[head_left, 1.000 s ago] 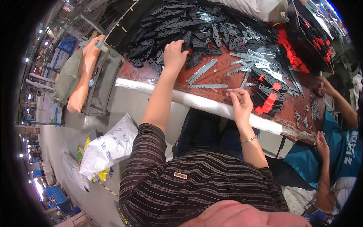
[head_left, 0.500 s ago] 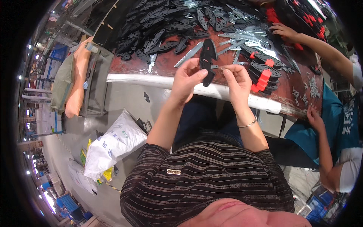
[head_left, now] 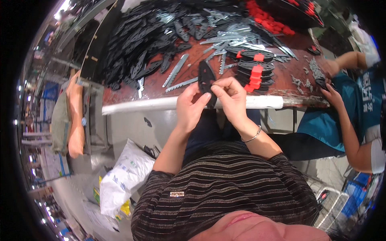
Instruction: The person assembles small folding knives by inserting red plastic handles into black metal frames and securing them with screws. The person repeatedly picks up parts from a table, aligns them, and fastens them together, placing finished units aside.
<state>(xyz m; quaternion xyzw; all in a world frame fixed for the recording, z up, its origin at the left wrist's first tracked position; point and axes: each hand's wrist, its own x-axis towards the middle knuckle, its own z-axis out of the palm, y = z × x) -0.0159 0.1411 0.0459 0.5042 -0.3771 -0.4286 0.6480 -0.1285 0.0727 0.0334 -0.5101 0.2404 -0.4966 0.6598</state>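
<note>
My left hand (head_left: 189, 107) grips a flat black plastic handle shell (head_left: 206, 75) with pointed ends, held upright at the table's front edge. Its thumb presses on the lower part of the shell. At the shell's right side, my right hand (head_left: 230, 97) has thumb and forefinger pinched together against it; whatever is between these fingertips is too small to make out. Serrated silver saw blades (head_left: 175, 70) lie just beyond my hands. Right of them is a stack of black handle shells (head_left: 243, 74) with red plastic pieces (head_left: 256, 72) on it.
A heap of black shells (head_left: 136, 44) covers the back left of the red table (head_left: 287, 74). Loose red parts (head_left: 267, 20) lie at the far right, small metal pieces (head_left: 315, 70) nearer. A co-worker in a teal vest (head_left: 325, 116) handles a black part. A white sack (head_left: 125, 176) sits on the floor.
My right hand has come in from the side, and its fingertips now meet the shell. The view has shifted, so the table sits lower. The co-worker's far hand has drawn back from the red parts.
</note>
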